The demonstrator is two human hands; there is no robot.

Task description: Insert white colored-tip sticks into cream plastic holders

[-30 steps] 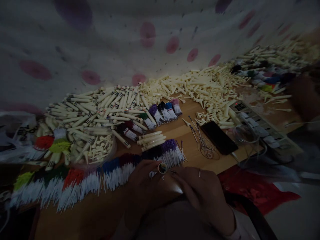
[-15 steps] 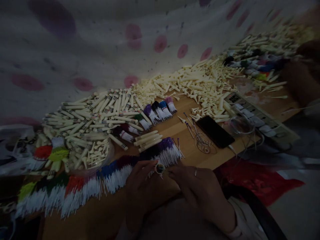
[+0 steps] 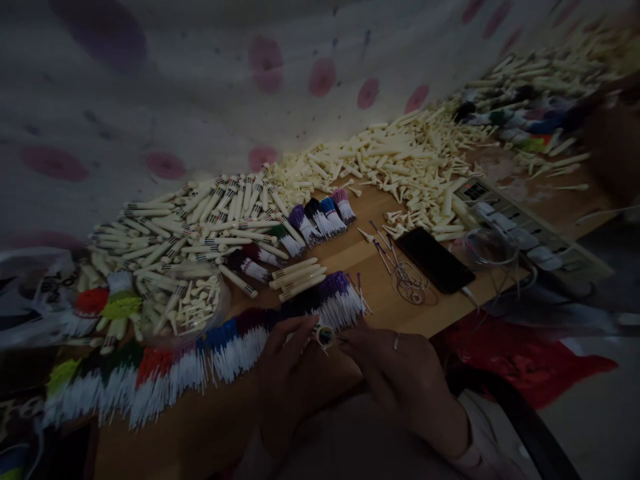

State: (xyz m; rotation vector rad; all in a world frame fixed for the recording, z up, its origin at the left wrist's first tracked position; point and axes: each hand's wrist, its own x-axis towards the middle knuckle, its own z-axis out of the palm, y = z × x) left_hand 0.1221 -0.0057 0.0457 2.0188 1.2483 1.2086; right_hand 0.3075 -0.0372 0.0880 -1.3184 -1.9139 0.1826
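My left hand (image 3: 286, 373) is closed around a cream pen barrel (image 3: 325, 336). The barrel's round open end faces up toward me, with dark and coloured bits showing inside. My right hand (image 3: 407, 380), wearing a ring, has its thumb and fingertips pinched together right beside that opening. What sits in the pinch, if anything, is too dark to make out. Just beyond my hands lies a row of pen refills (image 3: 235, 353) sorted by tip colour, with purple-tipped refills (image 3: 340, 300) nearest. Several cream barrels (image 3: 297, 279) lie side by side behind them.
A big heap of cream barrels (image 3: 200, 213) runs along the curtain (image 3: 210, 87). Small bundles of refills (image 3: 323, 219) stand before it. A clear tub (image 3: 220, 303) holds small cream parts. Rightward are a phone (image 3: 435, 259), a power strip (image 3: 535, 233) and another person's arm (image 3: 613, 150).
My hands stay together at the barrel and shift slightly right in view. The barrel's open end turns a little more toward me. The whole scene slides slightly as my head moves.
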